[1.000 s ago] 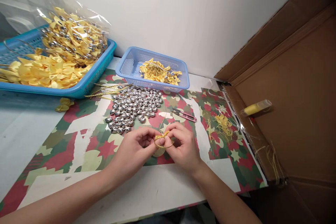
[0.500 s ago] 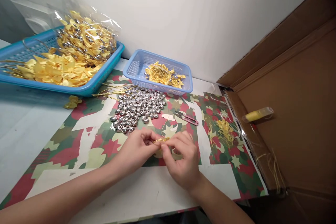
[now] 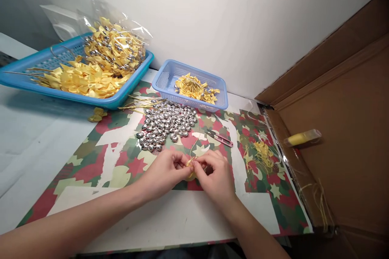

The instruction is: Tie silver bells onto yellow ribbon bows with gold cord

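Observation:
My left hand (image 3: 167,172) and my right hand (image 3: 215,175) meet above the patterned sheet, fingertips pinched together. Between them is a gold cord (image 3: 191,160), whose loose end rises away from me. A bit of yellow ribbon (image 3: 191,177) shows below the fingertips, its shape mostly hidden by my fingers. Just beyond my hands lies a heap of shiny silver beads (image 3: 170,121). Thread snips (image 3: 220,138) with a pink handle rest to the right of the beads.
A large blue basket (image 3: 121,99) at left holds yellow ribbon bows and a clear bag. A smaller blue basket (image 3: 190,103) holds more bows. Thread scraps (image 3: 263,156) lie at right, near a cardboard wall (image 3: 343,101) with a yellow tube (image 3: 304,137). Gold cords (image 3: 141,104) lie beside the beads.
My right hand's fingers have closed in, and its thumb now meets the left fingertips at the cord. The view has swung slightly left, so the baskets and beads appear farther right.

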Action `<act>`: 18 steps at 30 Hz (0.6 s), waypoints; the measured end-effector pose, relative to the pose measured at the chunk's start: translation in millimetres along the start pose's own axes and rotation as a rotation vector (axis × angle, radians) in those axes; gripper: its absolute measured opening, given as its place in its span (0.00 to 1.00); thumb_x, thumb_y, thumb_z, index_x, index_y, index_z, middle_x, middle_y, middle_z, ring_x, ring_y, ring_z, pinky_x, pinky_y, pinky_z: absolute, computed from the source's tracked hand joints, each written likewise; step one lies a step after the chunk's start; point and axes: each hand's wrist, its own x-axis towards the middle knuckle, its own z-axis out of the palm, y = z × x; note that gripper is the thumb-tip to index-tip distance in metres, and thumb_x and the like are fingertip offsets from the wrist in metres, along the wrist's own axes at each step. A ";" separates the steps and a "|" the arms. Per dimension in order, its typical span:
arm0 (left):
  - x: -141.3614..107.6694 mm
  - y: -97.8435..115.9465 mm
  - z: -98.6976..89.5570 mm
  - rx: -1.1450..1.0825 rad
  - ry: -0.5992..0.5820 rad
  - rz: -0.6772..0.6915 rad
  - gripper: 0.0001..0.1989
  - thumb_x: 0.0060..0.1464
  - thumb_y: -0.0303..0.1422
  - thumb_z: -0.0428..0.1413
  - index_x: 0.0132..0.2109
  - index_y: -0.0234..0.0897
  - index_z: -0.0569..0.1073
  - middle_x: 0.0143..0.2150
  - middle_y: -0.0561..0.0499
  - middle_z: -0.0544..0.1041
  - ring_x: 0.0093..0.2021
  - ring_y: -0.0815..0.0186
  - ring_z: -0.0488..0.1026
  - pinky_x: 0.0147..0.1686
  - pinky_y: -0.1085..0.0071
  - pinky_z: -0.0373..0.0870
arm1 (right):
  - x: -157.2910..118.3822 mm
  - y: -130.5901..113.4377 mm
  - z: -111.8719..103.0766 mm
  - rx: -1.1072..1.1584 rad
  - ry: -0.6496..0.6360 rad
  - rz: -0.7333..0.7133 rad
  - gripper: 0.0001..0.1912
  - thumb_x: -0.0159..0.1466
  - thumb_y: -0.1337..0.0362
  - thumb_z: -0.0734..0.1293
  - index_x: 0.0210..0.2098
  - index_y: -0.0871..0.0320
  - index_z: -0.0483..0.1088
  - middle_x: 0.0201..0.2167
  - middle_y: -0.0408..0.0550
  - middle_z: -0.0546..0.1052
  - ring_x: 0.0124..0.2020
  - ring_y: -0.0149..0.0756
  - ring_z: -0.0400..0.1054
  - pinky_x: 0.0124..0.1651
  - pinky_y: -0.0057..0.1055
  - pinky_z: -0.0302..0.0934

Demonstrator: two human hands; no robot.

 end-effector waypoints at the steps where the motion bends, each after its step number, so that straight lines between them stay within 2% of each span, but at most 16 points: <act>1: 0.2 -0.2 -0.4 -0.009 0.000 0.004 0.12 0.44 0.37 0.60 0.23 0.34 0.70 0.20 0.55 0.69 0.22 0.71 0.64 0.22 0.77 0.55 | 0.6 -0.4 -1.3 0.076 -0.001 0.006 0.09 0.61 0.67 0.66 0.24 0.56 0.71 0.24 0.44 0.72 0.32 0.35 0.62 0.37 0.33 0.53; 4: 1.0 1.4 -2.6 -0.018 0.023 0.009 0.12 0.43 0.38 0.61 0.23 0.35 0.70 0.21 0.54 0.71 0.23 0.70 0.66 0.22 0.77 0.57 | 2.5 -1.0 -7.4 0.306 -0.076 0.019 0.10 0.64 0.63 0.63 0.27 0.57 0.70 0.27 0.44 0.70 0.33 0.34 0.63 0.35 0.30 0.56; 6: 1.4 3.5 -4.2 -0.021 0.034 0.003 0.12 0.43 0.39 0.61 0.24 0.35 0.70 0.21 0.53 0.72 0.23 0.70 0.67 0.22 0.76 0.59 | 3.3 -1.2 -12.1 0.355 -0.141 0.021 0.11 0.66 0.62 0.62 0.28 0.57 0.70 0.29 0.44 0.70 0.34 0.34 0.62 0.35 0.29 0.56; 8: 1.4 5.8 -5.4 -0.026 0.041 0.010 0.13 0.43 0.40 0.61 0.24 0.35 0.70 0.21 0.53 0.72 0.23 0.69 0.68 0.23 0.76 0.60 | 3.3 -1.4 -15.4 0.292 -0.141 0.009 0.11 0.66 0.63 0.62 0.28 0.57 0.70 0.29 0.44 0.71 0.35 0.34 0.62 0.35 0.29 0.56; 14: 0.0 7.0 -5.2 0.026 0.040 0.039 0.12 0.44 0.39 0.59 0.24 0.35 0.70 0.20 0.55 0.70 0.23 0.70 0.66 0.23 0.76 0.59 | 1.0 -1.2 -12.6 0.010 0.019 -0.056 0.08 0.63 0.66 0.64 0.36 0.54 0.77 0.31 0.45 0.72 0.38 0.38 0.61 0.39 0.32 0.57; 18: -0.1 2.0 -3.9 0.064 0.018 0.063 0.12 0.46 0.39 0.59 0.25 0.34 0.70 0.22 0.54 0.69 0.24 0.71 0.64 0.24 0.76 0.57 | 1.4 -0.3 -6.7 -0.056 -0.037 -0.025 0.08 0.63 0.63 0.66 0.33 0.53 0.78 0.29 0.45 0.71 0.37 0.38 0.62 0.41 0.35 0.55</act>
